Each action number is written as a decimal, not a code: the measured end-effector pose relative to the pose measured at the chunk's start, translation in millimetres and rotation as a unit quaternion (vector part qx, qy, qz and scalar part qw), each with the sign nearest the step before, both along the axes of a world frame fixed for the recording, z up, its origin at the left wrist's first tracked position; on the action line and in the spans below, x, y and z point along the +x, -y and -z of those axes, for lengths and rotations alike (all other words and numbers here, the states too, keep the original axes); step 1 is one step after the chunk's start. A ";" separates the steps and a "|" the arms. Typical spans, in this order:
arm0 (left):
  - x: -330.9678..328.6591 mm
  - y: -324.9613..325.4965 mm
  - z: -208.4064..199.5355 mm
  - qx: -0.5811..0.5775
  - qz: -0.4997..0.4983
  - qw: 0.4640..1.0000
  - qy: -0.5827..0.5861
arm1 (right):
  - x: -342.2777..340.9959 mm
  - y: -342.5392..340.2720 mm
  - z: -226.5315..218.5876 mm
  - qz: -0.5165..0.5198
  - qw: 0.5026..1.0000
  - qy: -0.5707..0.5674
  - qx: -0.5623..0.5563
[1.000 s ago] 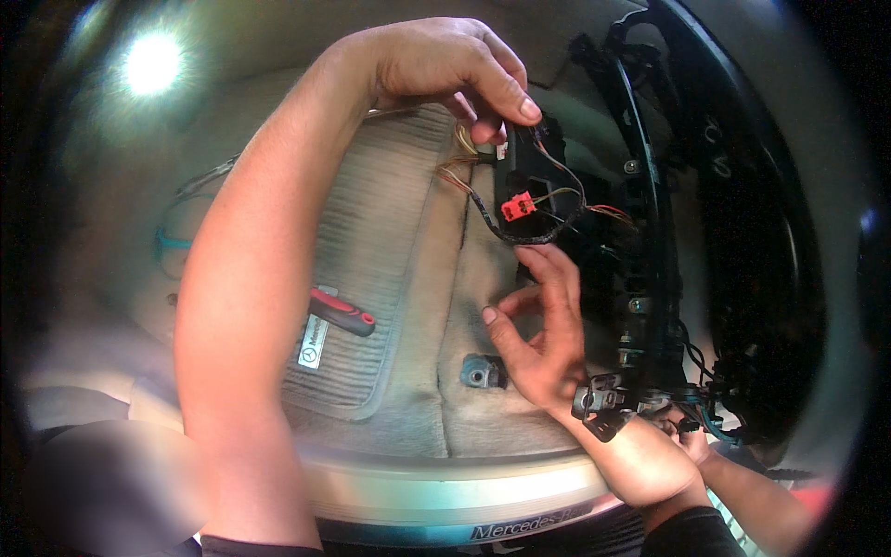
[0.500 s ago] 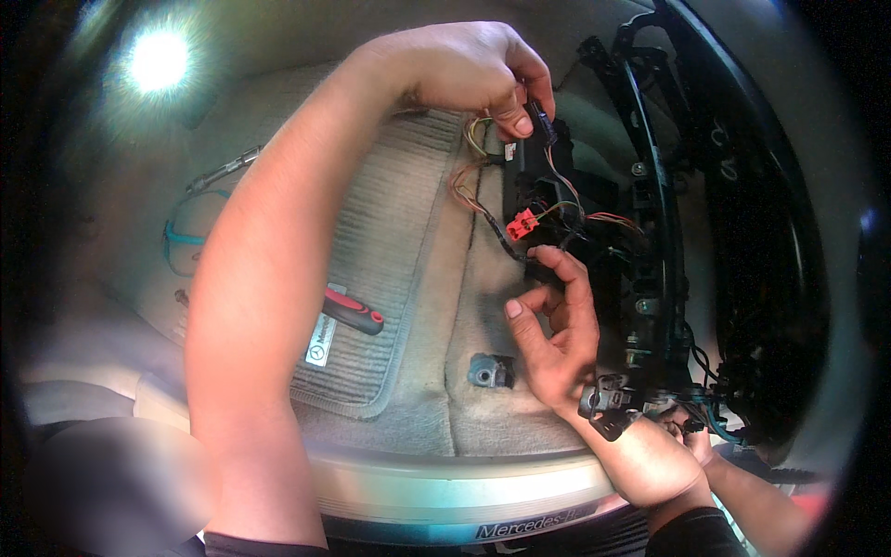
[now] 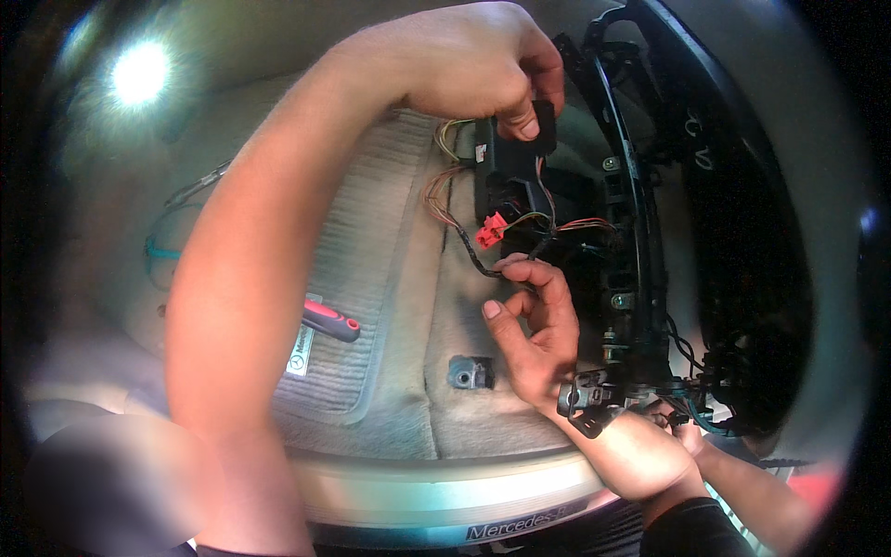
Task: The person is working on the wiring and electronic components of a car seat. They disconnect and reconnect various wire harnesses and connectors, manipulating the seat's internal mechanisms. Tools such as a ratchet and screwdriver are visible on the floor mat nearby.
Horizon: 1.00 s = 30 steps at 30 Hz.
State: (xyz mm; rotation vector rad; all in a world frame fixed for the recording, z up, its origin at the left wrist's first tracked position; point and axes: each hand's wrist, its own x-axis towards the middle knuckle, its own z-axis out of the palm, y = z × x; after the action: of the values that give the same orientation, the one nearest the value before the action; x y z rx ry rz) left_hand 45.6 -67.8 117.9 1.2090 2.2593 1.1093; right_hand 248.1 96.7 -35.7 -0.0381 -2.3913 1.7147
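Note:
Reaching over from the left, my left hand (image 3: 520, 84) pinches the top end of a black plastic module (image 3: 510, 167) between thumb and fingers. Thin coloured wires (image 3: 436, 195) run from the module's sides, and a red connector (image 3: 490, 230) hangs at its lower left. Below it, my right hand (image 3: 538, 330) is palm-up with thumb and fingers apart. Its fingertips lie against the black-wrapped wiring harness (image 3: 478, 267) without closing round it. The fingers of my left hand behind the module are partly hidden.
A black metal seat frame (image 3: 640, 232) stands along the right. A red-and-grey handle (image 3: 332, 320) lies on the ribbed floor mat (image 3: 371, 278). A floor bracket (image 3: 471, 372) sits near the door sill (image 3: 445, 483). Another person's hand (image 3: 687, 436) is at the lower right.
The view has shifted slightly, so most things appear farther left. My left hand has tilted the module's top end, and its broad black face now shows. My right hand keeps its pose.

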 end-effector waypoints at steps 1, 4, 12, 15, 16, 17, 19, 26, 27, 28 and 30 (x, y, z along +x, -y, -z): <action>1.7 -0.5 -1.1 -0.008 -0.011 1.000 -0.001 | -0.6 0.2 -0.7 0.004 1.000 0.005 0.001; 1.6 -1.6 -1.5 -0.022 -0.017 0.999 -0.018 | -1.4 0.6 -3.1 0.015 1.000 0.015 0.004; -21.7 -1.5 28.6 0.043 0.028 0.998 -0.043 | -0.7 3.0 -0.1 0.025 1.000 0.002 -0.001; -6.3 -3.3 8.5 0.013 0.035 0.999 0.006 | -0.4 -0.8 8.8 0.068 0.997 -0.015 -0.034; -6.3 1.0 6.4 0.029 0.053 0.998 0.022 | 0.2 0.1 5.9 0.074 0.995 -0.013 -0.061; -6.2 6.2 5.1 0.042 0.069 0.996 0.040 | 0.8 4.5 0.8 0.075 0.994 -0.018 -0.083; -11.9 12.7 6.0 0.081 0.136 0.983 0.091 | 0.4 -0.5 4.1 0.057 0.993 -0.078 -0.067; -30.6 -2.7 40.4 0.056 0.149 0.982 0.101 | 0.1 2.7 -2.2 0.054 0.992 0.005 -0.115; -30.5 -6.7 46.5 0.058 0.141 0.983 0.103 | 0.1 3.2 -4.3 0.056 0.992 0.017 -0.113; -32.6 -7.6 50.9 0.053 0.138 0.983 0.110 | -0.1 3.3 -3.8 0.053 0.993 0.016 -0.105; -35.2 -7.8 56.3 0.042 0.138 0.982 0.124 | -0.2 1.6 -0.4 0.052 0.995 0.014 -0.088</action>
State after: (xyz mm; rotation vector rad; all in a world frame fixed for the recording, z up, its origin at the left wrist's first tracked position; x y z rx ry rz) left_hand 10.4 -60.0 61.6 1.2906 1.8148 1.1830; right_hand 248.0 95.1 -35.3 -0.2098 -2.2067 1.8825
